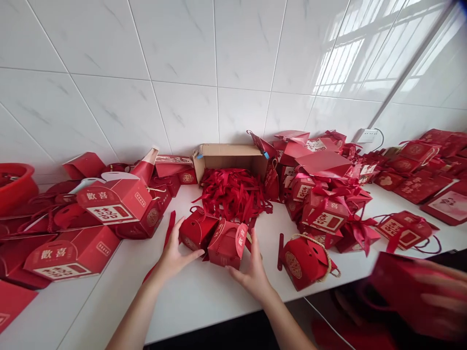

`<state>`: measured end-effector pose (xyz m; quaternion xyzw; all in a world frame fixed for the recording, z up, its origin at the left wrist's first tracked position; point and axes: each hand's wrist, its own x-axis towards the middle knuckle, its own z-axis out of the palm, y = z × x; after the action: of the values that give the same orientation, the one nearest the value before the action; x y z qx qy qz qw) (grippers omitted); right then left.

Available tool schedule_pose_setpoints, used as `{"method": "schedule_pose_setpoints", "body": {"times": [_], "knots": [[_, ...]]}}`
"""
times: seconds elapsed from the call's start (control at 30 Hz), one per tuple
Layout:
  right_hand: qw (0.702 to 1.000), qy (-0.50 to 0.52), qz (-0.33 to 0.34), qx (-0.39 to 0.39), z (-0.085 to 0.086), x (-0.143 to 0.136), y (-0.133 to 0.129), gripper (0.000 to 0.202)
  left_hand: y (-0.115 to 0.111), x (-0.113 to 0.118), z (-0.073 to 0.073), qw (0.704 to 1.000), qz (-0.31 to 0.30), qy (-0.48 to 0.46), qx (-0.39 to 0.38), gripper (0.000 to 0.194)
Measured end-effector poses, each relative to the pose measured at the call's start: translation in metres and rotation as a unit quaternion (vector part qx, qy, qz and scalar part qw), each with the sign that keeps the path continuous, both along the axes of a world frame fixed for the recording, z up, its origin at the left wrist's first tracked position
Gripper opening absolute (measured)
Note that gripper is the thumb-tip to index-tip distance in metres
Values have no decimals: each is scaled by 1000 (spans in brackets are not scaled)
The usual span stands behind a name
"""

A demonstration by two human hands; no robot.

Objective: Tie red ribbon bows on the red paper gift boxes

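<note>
Two small red gift boxes stand side by side in front of me on the white table. My left hand curves around the left gift box, with thumb and fingers spread apart at its side and front. Around the right gift box, which has a twisted cord on it, my right hand is open, thumb low at the front and fingers beside it. Whether the fingertips press on the boxes I cannot tell. A red ribbon lies partly behind my left hand.
Behind the boxes, a cardboard carton spills red ribbons. Red boxes pile up left and right. A rope-handled box sits near the front edge. Another person's blurred hand holds a red box at right.
</note>
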<state>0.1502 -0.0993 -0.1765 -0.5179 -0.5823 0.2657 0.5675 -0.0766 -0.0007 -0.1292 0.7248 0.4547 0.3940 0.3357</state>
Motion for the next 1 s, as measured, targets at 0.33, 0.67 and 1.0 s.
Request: {"method": "schedule_pose_setpoints", "body": {"times": [0.33, 0.67, 1.0], "knots": [[997, 61, 36, -43, 7, 2, 8, 114, 0, 9, -13, 998, 24, -5, 57, 90], [996, -10, -85, -12, 1, 19, -63, 103, -66, 50, -1, 998, 58, -20, 2, 92], [974, -51, -222, 1, -19, 36, -123, 92, -102, 95, -5, 1000, -13, -28, -6, 92]]}}
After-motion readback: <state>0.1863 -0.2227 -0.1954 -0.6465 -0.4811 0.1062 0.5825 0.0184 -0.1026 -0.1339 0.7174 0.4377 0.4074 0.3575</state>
